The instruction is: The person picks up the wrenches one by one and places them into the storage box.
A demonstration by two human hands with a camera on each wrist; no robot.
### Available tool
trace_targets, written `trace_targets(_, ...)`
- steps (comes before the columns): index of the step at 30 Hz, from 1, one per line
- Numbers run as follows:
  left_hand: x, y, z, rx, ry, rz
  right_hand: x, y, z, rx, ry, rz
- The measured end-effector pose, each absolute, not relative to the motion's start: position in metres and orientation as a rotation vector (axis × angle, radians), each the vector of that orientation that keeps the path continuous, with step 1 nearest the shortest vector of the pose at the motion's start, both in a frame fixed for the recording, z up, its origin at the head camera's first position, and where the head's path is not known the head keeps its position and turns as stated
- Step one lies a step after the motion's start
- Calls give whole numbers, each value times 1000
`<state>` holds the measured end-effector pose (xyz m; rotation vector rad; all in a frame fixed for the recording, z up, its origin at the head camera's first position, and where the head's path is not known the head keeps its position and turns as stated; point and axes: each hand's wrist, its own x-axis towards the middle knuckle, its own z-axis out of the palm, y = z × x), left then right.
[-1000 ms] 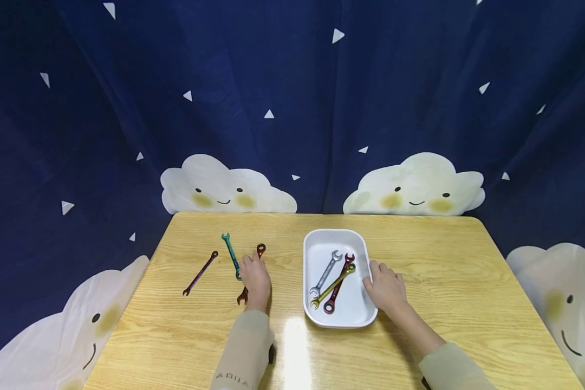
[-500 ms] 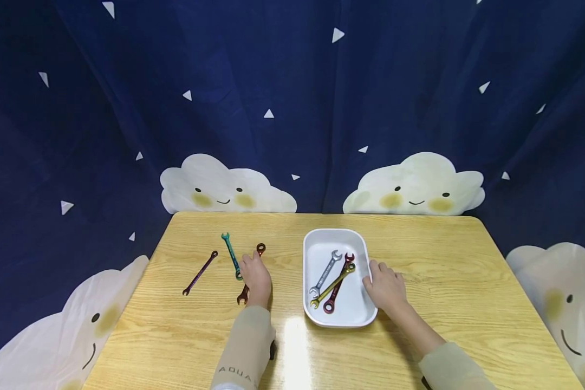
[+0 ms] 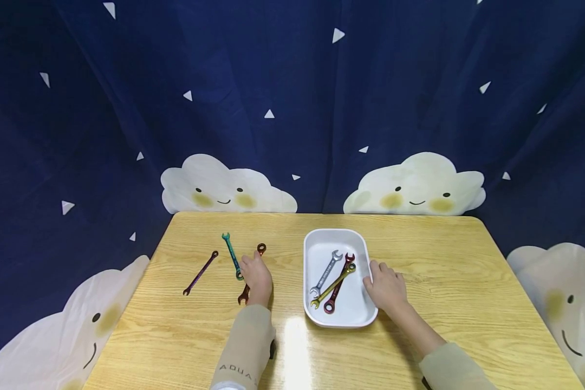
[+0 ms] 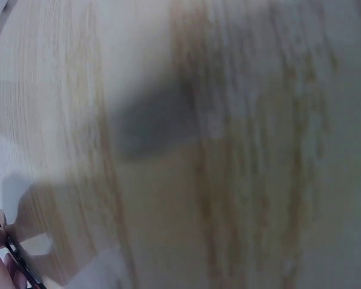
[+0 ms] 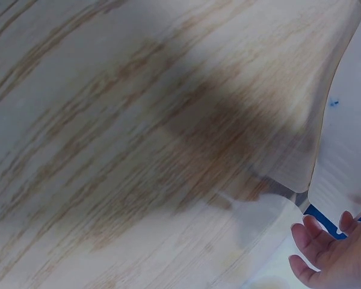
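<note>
- Landmark for these notes: the white tray, sitting on the wooden table
- Change over the last second was slight: the left sleeve turned a little, its lettering showing more fully, while the left hand stayed at nearly the same spot left of the tray
- Left hand was narrowed on the bronze-orange wrench, shaft apparently pinched, going by the corner of the left wrist view; that wrench was left of the tray, ring end showing past the hand on the far side, open end on the near side
- Right hand touched the tray's right rim, as it had a second earlier; fingers loosely spread; couldn't tell whether thumb and finger pinched the rim or merely rested there
- Inside the tray: silver wrench, red wrench and gold wrench, the gold lying across the red; none had shifted
- Farther left of the tray: teal wrench, ring end close to the left hand, then purple wrench, farthest out; both unmoved
- Meaning, as judged: a grip being settled, no clear lift; count unchanged, three wrenches in the tray and three outside, right hand probably steadying the tray
</note>
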<state>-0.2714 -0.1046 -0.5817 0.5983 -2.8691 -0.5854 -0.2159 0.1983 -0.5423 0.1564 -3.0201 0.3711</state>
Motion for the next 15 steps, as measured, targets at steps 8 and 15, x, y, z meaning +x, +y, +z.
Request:
trace_targets(8, -270, -103, -581, 625, -2885, -585, -216, 198, -542, 156, -3021, 374)
trace_targets(15, -270, -105, -584, 609, -2867, -593, -216, 198, -542, 155, -3024, 379)
